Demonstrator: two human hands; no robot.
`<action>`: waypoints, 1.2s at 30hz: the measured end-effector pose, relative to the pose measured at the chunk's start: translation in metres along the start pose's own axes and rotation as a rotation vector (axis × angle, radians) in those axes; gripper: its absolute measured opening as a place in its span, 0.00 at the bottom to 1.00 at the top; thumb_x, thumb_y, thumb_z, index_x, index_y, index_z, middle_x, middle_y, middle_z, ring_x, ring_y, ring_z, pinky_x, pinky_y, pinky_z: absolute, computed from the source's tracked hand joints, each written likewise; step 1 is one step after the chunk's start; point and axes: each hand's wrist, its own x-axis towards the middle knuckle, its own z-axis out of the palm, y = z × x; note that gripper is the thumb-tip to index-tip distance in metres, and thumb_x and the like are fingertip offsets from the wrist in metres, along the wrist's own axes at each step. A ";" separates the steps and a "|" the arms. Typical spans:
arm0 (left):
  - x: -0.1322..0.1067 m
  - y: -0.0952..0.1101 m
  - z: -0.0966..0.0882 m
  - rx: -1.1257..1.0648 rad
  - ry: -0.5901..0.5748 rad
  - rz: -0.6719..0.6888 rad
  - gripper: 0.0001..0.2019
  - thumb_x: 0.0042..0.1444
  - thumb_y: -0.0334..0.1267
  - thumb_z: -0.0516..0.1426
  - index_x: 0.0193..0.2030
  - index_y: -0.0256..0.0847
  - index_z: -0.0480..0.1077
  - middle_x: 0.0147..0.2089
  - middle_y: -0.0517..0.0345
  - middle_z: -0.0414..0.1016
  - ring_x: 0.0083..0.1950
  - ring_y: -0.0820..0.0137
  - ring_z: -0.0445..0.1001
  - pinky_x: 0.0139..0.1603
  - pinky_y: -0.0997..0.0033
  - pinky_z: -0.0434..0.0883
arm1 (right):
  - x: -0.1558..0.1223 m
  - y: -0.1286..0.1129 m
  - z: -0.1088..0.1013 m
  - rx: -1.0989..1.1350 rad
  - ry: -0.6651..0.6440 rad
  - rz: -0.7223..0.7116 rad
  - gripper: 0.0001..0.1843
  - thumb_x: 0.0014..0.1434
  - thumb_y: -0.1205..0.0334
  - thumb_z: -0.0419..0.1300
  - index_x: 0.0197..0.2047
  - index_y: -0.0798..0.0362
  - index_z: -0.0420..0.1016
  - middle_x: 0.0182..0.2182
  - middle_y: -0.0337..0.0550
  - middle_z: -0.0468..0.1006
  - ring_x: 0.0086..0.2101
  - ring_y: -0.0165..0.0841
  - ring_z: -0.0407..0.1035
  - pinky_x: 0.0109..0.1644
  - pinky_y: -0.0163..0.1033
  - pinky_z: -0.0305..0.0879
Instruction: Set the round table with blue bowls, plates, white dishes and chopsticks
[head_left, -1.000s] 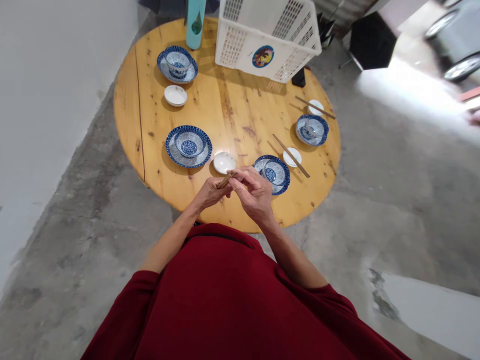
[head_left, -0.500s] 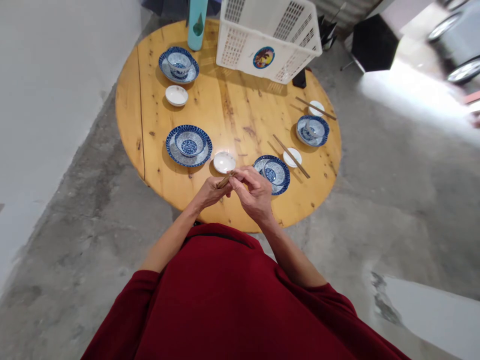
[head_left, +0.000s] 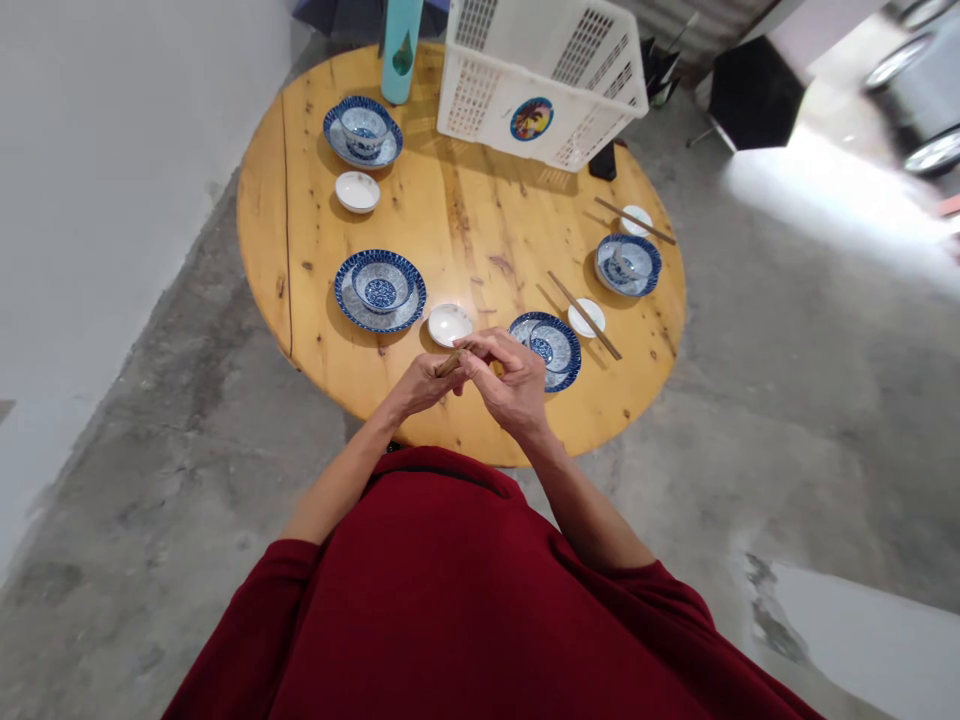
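Near the table's front edge my two hands meet. My left hand is closed round a bunch of brown chopsticks, seen nearly end-on. Thumb and fingers of my right hand pinch at the far end of that bunch. A small white dish lies just beyond my fingertips. To its left, a blue-patterned bowl sits on a blue-rimmed plate. On the right, my right hand partly covers another blue-rimmed plate with a bowl on it.
A white plastic crate and a turquoise container stand at the back of the round wooden table. Chopsticks lie across a small dish on the right. Farther round are more bowls, plates and dishes, and a black phone.
The view has shifted slightly, so the table sits a little farther right and lower. Both hands keep nearly the same grip on the chopsticks.
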 end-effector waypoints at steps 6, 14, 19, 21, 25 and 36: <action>-0.002 -0.001 0.001 -0.008 0.019 -0.004 0.36 0.56 0.72 0.55 0.22 0.36 0.69 0.20 0.61 0.65 0.23 0.77 0.63 0.26 0.76 0.61 | 0.000 -0.001 0.001 0.054 0.012 -0.011 0.09 0.66 0.60 0.59 0.40 0.49 0.82 0.34 0.43 0.82 0.33 0.33 0.74 0.35 0.38 0.72; -0.004 0.001 0.002 -0.003 0.028 -0.033 0.35 0.56 0.72 0.55 0.22 0.37 0.68 0.22 0.59 0.68 0.23 0.77 0.63 0.26 0.75 0.61 | 0.000 -0.004 0.000 0.119 0.037 -0.037 0.08 0.66 0.63 0.60 0.40 0.48 0.82 0.35 0.42 0.83 0.33 0.33 0.74 0.33 0.38 0.70; -0.003 -0.002 0.002 0.005 0.031 -0.006 0.35 0.58 0.71 0.55 0.22 0.37 0.68 0.21 0.60 0.67 0.24 0.76 0.63 0.26 0.75 0.60 | -0.001 -0.002 0.001 0.106 0.026 -0.006 0.08 0.66 0.61 0.60 0.38 0.48 0.81 0.35 0.43 0.82 0.35 0.35 0.75 0.38 0.40 0.73; -0.003 -0.001 0.002 0.006 0.028 -0.004 0.35 0.58 0.71 0.54 0.22 0.37 0.69 0.21 0.60 0.67 0.24 0.76 0.63 0.27 0.75 0.60 | -0.001 0.000 0.001 0.109 0.037 -0.013 0.07 0.66 0.61 0.60 0.37 0.48 0.80 0.35 0.43 0.83 0.36 0.35 0.76 0.40 0.41 0.74; -0.002 0.003 0.000 0.014 0.029 0.005 0.33 0.58 0.69 0.56 0.22 0.37 0.70 0.21 0.61 0.65 0.24 0.77 0.61 0.26 0.75 0.58 | -0.003 0.002 0.003 0.116 0.052 -0.031 0.07 0.66 0.61 0.61 0.34 0.49 0.77 0.35 0.44 0.82 0.37 0.37 0.77 0.42 0.42 0.74; -0.010 0.022 0.002 0.037 0.061 -0.023 0.25 0.60 0.59 0.59 0.29 0.36 0.74 0.23 0.60 0.71 0.26 0.75 0.66 0.29 0.76 0.64 | 0.007 0.001 -0.005 0.203 0.059 0.183 0.14 0.63 0.54 0.63 0.27 0.50 0.75 0.28 0.41 0.80 0.29 0.32 0.73 0.34 0.37 0.71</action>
